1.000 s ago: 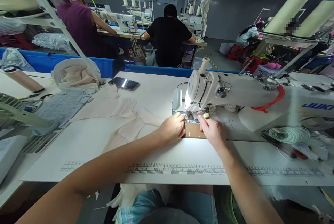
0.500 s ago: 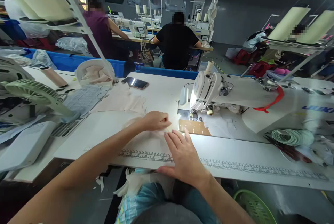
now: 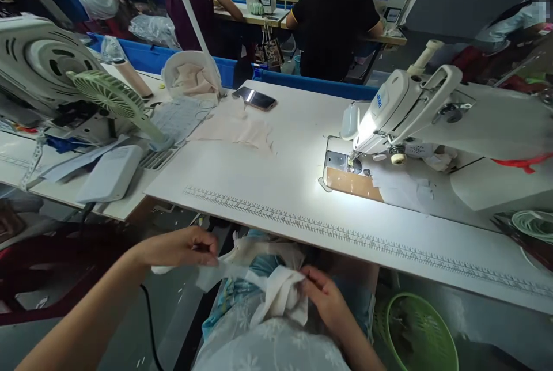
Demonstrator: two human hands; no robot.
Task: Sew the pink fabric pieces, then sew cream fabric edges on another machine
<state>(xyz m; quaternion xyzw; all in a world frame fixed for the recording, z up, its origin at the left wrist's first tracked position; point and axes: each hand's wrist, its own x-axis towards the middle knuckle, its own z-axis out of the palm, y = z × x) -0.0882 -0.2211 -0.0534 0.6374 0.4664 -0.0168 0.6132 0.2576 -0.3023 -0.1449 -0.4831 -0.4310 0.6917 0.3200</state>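
Over my lap, below the table's front edge, both hands hold a pale fabric piece [image 3: 283,290]. My left hand [image 3: 184,247] pinches a thin, sheer-looking end of it, slightly blurred. On the other side, my right hand [image 3: 324,293] grips the bunched cream part with thumb and fingers. Part of the cloth hangs behind and between the hands, so I cannot tell whether it is one piece or two. The sewing machine [image 3: 400,106] stands up to the right with its lamp lit, away from both hands.
On the table [image 3: 224,169] lie a flat cream fabric piece [image 3: 239,132] and a phone [image 3: 256,98]. A green fan [image 3: 108,94] and a white tub [image 3: 173,65] are at left. A green basket [image 3: 421,330] sits below right. Two people work ahead.
Both hands have moved from the tabletop beside the machine down to my lap, where they now hold pale fabric. My view has tilted down and turned left.
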